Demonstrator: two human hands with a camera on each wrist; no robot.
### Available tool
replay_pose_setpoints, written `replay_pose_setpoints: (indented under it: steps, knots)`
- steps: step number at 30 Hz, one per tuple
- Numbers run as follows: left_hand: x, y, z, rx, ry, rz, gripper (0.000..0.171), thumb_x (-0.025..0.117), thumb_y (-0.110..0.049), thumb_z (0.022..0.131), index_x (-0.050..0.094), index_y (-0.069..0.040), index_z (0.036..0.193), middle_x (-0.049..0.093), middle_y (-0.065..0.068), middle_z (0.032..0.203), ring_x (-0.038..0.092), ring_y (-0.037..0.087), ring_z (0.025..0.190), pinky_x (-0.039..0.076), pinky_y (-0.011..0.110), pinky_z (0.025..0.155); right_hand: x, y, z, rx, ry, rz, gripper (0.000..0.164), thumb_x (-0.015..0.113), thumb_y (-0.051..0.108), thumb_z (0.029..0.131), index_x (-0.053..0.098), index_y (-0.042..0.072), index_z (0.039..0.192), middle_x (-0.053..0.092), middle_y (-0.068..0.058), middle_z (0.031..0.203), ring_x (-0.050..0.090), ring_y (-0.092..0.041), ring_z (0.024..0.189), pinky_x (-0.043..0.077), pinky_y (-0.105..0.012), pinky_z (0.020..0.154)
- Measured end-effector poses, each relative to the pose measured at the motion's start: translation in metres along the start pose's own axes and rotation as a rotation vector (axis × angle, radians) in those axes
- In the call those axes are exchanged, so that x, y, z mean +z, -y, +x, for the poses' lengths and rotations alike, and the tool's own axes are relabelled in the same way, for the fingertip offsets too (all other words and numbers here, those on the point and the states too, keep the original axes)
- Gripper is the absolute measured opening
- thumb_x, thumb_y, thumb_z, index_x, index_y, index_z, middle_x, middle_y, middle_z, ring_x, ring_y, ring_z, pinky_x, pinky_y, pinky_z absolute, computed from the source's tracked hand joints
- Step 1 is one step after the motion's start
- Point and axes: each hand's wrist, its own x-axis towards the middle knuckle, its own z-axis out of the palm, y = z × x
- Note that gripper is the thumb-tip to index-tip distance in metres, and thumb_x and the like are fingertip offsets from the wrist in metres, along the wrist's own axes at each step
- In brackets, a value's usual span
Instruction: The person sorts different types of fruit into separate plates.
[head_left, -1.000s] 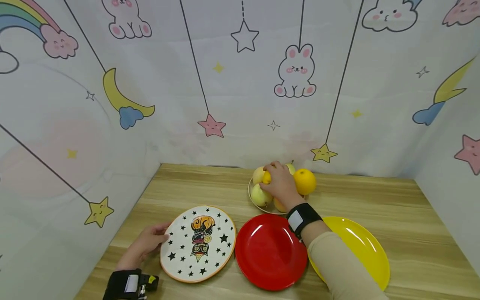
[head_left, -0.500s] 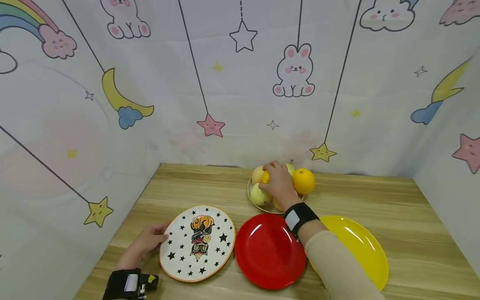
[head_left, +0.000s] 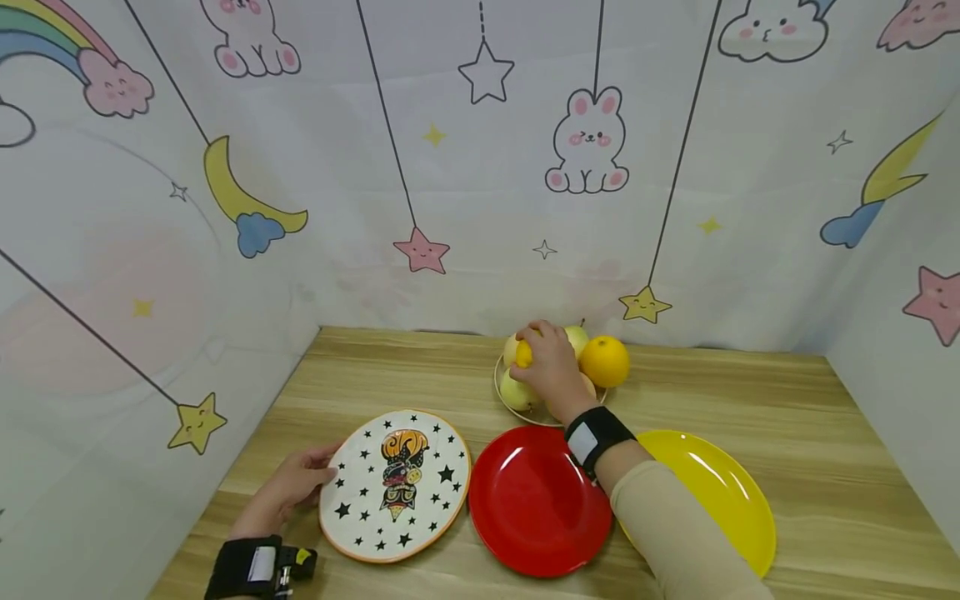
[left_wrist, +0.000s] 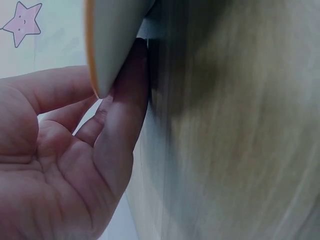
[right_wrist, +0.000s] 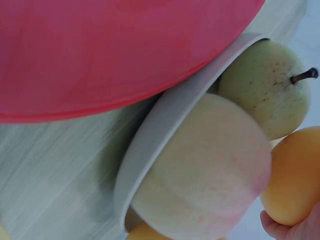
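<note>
My left hand (head_left: pixel 296 479) grips the left rim of a white plate (head_left: pixel 360 450) with black stars, an orange edge and a cartoon figure. In the left wrist view, fingers (left_wrist: pixel 127 105) reach under the plate's raised edge (left_wrist: pixel 107 50), close over the table. My right hand (head_left: pixel 555 367) holds a smooth yellow fruit (head_left: pixel 523 354) over the fruit bowl (head_left: pixel 501 396); its exact kind is partly hidden by the fingers. Around it in the bowl are a green pear (head_left: pixel 517 390), a pinkish peach (right_wrist: pixel 205 170) and a large orange (head_left: pixel 605 362).
A red plate (head_left: pixel 540 508) lies right of the white one, just in front of the bowl. Right of that is a yellow plate (head_left: pixel 720 483), partly under my right sleeve (head_left: pixel 675 533). A patterned cloth wall (head_left: pixel 480 183) closes off the table's back.
My right hand has shifted slightly left with the yellow fruit, showing more of the fruit behind and below it. My left hand and the white plate stay the same.
</note>
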Motion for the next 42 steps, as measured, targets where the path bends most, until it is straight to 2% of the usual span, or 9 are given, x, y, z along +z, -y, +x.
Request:
replay_pose_setpoints:
  steps: [3,6,11,22,27,34,42]
  knots:
    - [-0.001,-0.001,0.0,-0.003,0.0,-0.001,0.051,0.055,0.001,0.09,0.041,0.002,0.14,0.056,0.026,0.12,0.061,0.014,0.076,0.052,0.031,0.061,-0.001,0.008,0.0,-0.068,-0.039,0.03,0.039,0.073,0.023,0.075,0.063,0.013,0.112,0.051,-0.009,0.126,0.044,-0.033,0.115,0.043,-0.044,0.098]
    - [-0.001,-0.001,0.0,-0.009,0.0,-0.005,0.051,0.055,0.001,0.09,0.042,0.001,0.139,0.056,0.026,0.12,0.06,0.015,0.076,0.052,0.031,0.062,-0.002,0.016,0.0,-0.094,-0.055,0.052,0.037,0.073,0.021,0.074,0.063,0.014,0.109,0.052,-0.008,0.123,0.044,-0.032,0.114,0.045,-0.041,0.095]
    - [0.0,0.001,0.001,-0.008,0.0,-0.018,0.051,0.055,0.002,0.089,0.043,0.001,0.139,0.058,0.025,0.12,0.061,0.015,0.075,0.052,0.031,0.061,-0.002,0.031,-0.003,-0.119,-0.018,0.072,0.038,0.075,0.022,0.073,0.063,0.017,0.109,0.052,-0.004,0.12,0.045,-0.027,0.111,0.046,-0.037,0.091]
    - [-0.001,0.003,0.002,-0.001,0.019,0.003,0.053,0.056,0.0,0.09,0.04,0.002,0.14,0.054,0.028,0.126,0.061,0.013,0.078,0.052,0.029,0.063,0.01,0.064,-0.015,-0.286,-0.003,0.052,0.036,0.073,0.025,0.073,0.064,0.015,0.107,0.054,-0.005,0.119,0.049,-0.028,0.109,0.048,-0.035,0.088]
    - [-0.002,0.004,0.002,0.0,0.006,0.003,0.051,0.055,0.0,0.09,0.042,0.001,0.139,0.055,0.028,0.125,0.061,0.014,0.079,0.053,0.031,0.064,0.018,0.077,-0.02,-0.363,-0.001,0.035,0.036,0.073,0.025,0.073,0.065,0.015,0.106,0.055,-0.007,0.121,0.05,-0.029,0.11,0.048,-0.035,0.089]
    - [-0.001,0.004,0.002,-0.011,0.0,0.0,0.051,0.056,-0.001,0.091,0.042,0.0,0.14,0.055,0.027,0.123,0.061,0.014,0.079,0.053,0.032,0.065,0.028,0.09,-0.029,-0.369,0.041,0.029,0.037,0.074,0.029,0.073,0.065,0.018,0.107,0.056,-0.003,0.12,0.049,-0.027,0.113,0.047,-0.038,0.092]
    - [-0.001,0.004,0.002,-0.003,-0.003,0.005,0.05,0.055,0.0,0.091,0.043,0.0,0.139,0.057,0.025,0.121,0.06,0.015,0.078,0.053,0.032,0.064,0.036,0.106,-0.041,-0.368,0.156,0.037,0.036,0.073,0.031,0.074,0.063,0.022,0.108,0.054,0.002,0.12,0.048,-0.021,0.112,0.05,-0.022,0.082]
